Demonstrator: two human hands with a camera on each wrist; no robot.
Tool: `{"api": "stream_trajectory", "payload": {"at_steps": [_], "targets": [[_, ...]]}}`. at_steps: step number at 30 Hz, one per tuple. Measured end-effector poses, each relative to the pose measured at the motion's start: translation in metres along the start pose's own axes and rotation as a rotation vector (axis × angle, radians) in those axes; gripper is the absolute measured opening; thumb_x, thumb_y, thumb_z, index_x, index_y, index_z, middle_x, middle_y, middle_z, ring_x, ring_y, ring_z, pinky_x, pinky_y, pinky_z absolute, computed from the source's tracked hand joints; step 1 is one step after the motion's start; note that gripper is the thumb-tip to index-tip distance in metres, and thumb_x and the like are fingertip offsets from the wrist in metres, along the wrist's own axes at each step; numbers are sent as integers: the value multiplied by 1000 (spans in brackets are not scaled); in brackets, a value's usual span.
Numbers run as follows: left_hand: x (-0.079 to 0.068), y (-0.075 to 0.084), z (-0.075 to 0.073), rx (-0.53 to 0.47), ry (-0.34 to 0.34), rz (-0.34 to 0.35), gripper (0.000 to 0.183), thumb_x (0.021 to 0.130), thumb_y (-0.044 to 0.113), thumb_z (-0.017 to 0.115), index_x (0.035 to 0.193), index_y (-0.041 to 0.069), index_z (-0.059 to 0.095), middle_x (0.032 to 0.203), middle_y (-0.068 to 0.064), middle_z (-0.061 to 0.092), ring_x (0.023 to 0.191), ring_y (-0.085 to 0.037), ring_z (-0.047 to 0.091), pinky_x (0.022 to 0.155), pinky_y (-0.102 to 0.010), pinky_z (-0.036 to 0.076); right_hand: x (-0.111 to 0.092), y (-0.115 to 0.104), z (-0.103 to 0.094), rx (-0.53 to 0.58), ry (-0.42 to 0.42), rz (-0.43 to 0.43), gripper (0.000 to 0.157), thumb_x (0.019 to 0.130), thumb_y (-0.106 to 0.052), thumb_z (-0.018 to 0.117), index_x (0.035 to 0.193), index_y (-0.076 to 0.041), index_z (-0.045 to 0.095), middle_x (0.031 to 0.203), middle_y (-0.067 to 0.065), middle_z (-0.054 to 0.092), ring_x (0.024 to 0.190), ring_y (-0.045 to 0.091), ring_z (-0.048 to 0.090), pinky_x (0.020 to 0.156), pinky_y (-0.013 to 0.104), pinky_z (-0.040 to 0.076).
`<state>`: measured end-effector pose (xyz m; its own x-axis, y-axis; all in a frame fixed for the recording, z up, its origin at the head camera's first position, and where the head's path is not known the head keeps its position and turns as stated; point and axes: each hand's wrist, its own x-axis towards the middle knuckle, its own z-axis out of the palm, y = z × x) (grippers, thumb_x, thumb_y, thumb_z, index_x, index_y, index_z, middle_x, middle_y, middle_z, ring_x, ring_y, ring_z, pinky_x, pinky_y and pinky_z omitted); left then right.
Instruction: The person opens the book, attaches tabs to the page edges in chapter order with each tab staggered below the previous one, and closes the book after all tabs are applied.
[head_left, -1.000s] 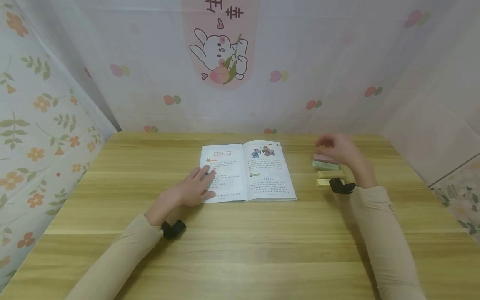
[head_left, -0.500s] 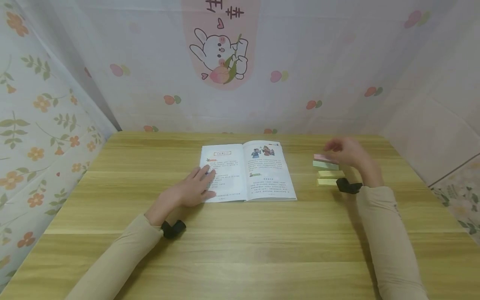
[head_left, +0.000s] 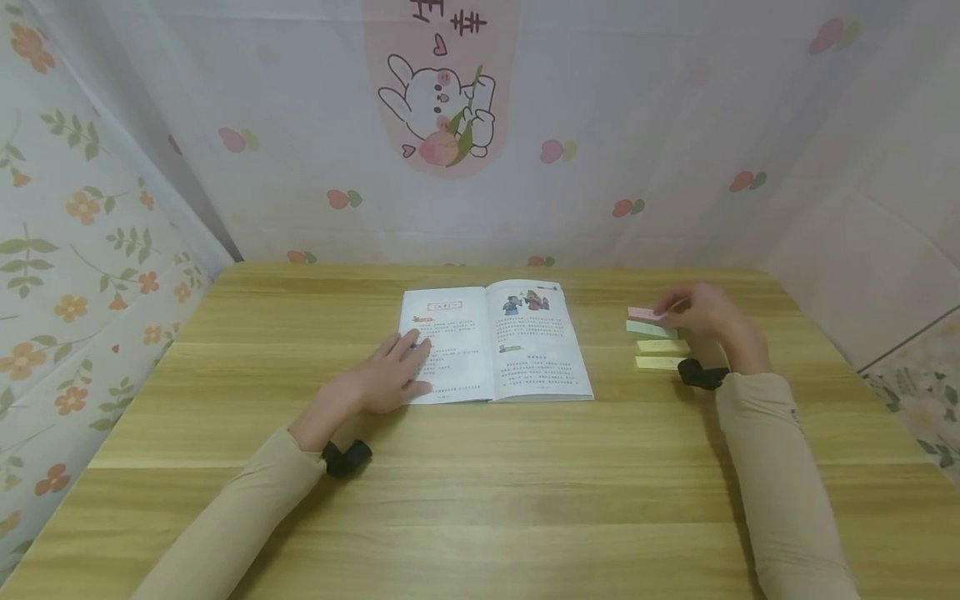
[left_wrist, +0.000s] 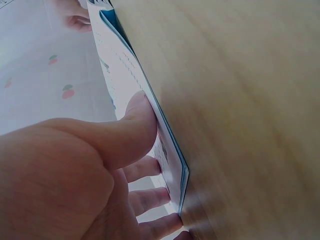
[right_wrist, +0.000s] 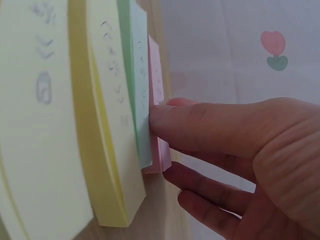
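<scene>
An open book point(head_left: 532, 367) with printed text and a small coloured picture lies flat on the wooden table. My left hand point(head_left: 386, 379) rests on its left page, fingers spread and straight; in the left wrist view the thumb point(left_wrist: 140, 125) lies along the page near the lower edge. To the right of the book, sticky note pads lie in a column: a pink pad point(head_left: 641, 313) farthest back, a green pad point(head_left: 649, 331), then two yellow pads point(head_left: 660, 348). My right hand point(head_left: 708, 317) pinches the pink pad's right end, thumb point(right_wrist: 175, 122) on its near side.
Handwritten marks show on the yellow pad point(right_wrist: 107, 100) in the right wrist view. A white curtain point(head_left: 660, 125) with printed fruit hangs behind the table point(head_left: 487, 500), and a flowered cloth point(head_left: 82, 250) hangs at the left. Black wrist cameras sit on both wrists.
My right hand has moved right from above the pads, and its fingers have come down to the pink pad's right end. The left hand and the book have stayed still.
</scene>
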<state>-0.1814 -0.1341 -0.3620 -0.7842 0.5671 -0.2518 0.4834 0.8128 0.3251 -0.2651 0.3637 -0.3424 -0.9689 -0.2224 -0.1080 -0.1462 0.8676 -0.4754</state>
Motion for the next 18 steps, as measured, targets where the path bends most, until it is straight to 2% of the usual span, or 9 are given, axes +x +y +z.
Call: {"api": "stream_trajectory", "payload": {"at_steps": [4,11,18], "targets": [[1,-1,0,-3,3,-4,67,108,30,46,156,-9,20,163,-31,9,151,-46,7,121,-56,7,3,4,1,-16,0,-1,18,92,-10,71,107,1,70,112,24,67,106,42,59,91,55,45],[1,-1,0,-6,-2,0,67,108,30,45,156,-8,19,163,-31,8,151,-45,6,121,-55,6,5,8,4,-4,13,-17,17,92,-8,70,107,1,70,106,19,69,101,36,61,90,51,46],[1,-3,1,-1,-2,12,67,108,29,46,156,-9,19,162,-32,9,151,-45,6,121,-55,6,2,7,5,10,30,-38,19,92,-10,71,107,1,69,108,20,68,102,35,60,90,49,46]]}}
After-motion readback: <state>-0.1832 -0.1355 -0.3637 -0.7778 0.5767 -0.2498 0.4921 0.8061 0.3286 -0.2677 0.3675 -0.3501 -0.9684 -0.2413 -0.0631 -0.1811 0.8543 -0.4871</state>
